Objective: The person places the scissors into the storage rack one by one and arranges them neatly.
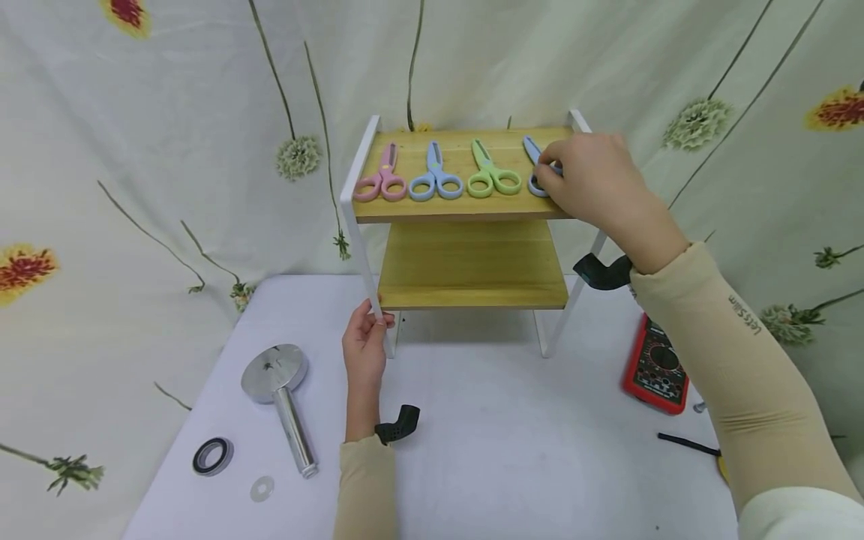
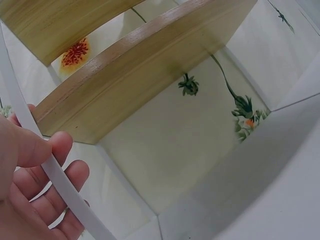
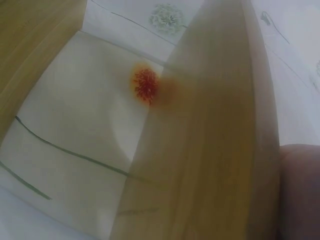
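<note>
A two-tier wooden shelf (image 1: 472,289) with a white metal frame stands at the back of the table. My left hand (image 1: 364,341) holds the frame's left leg (image 2: 62,185), thumb on one side and curled fingers behind it. On the top board, pink scissors (image 1: 382,178), blue scissors (image 1: 435,176) and green scissors (image 1: 493,174) lie in a row, blades pointing back. At the right end of the row, my right hand (image 1: 601,180) pinches a second pair of blue scissors (image 1: 532,150), partly hidden by its fingers. The right wrist view shows mostly the board's underside.
To the left lie a silver shower head (image 1: 290,405), a black-rimmed ring (image 1: 212,456) and a translucent washer (image 1: 262,488). On the right are a red multimeter (image 1: 658,367) and a black rod-like piece (image 1: 688,444), partly behind the right arm. Flowered cloth (image 1: 202,112) hangs behind.
</note>
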### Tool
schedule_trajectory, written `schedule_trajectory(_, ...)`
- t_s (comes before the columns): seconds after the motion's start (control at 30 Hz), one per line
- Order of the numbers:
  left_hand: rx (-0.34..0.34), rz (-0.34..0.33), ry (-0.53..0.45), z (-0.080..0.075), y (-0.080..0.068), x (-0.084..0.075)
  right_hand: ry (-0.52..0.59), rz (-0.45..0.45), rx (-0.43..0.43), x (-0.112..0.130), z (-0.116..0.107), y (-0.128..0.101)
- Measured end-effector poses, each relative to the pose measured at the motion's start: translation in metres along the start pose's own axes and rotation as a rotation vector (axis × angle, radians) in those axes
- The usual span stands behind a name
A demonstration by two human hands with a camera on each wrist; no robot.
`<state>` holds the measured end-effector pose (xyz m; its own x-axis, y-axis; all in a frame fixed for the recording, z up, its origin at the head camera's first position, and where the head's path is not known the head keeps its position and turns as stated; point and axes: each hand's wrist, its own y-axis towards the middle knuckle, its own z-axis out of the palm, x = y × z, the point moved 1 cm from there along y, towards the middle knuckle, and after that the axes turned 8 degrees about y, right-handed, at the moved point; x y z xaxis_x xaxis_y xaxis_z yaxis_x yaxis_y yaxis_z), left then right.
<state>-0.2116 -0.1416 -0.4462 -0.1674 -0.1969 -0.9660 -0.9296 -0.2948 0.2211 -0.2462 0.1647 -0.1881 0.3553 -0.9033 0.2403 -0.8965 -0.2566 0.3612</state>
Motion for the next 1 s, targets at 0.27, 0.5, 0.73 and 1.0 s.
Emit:
schedule_trajectory(0.27,0.01,0.007,-0.003,-0.001,0.001,0.003,0.287,-0.106,-0.288,-0.009,0.004,-0.021)
schedule_trajectory(0.5,0.044,-0.012,0.058,-0.013,0.0,0.004,0.454,-0.243,-0.576,-0.039,0.032,-0.07)
schedule_trajectory(0.73,0.152,0.003,0.217,-0.029,0.003,-0.001,0.494,-0.122,-0.543,-0.067,0.069,-0.126)
schedule_trajectory(1.0,0.246,0.006,0.286,-0.037,0.004,-0.002,0.455,0.016,-0.358,-0.079,0.112,-0.166)
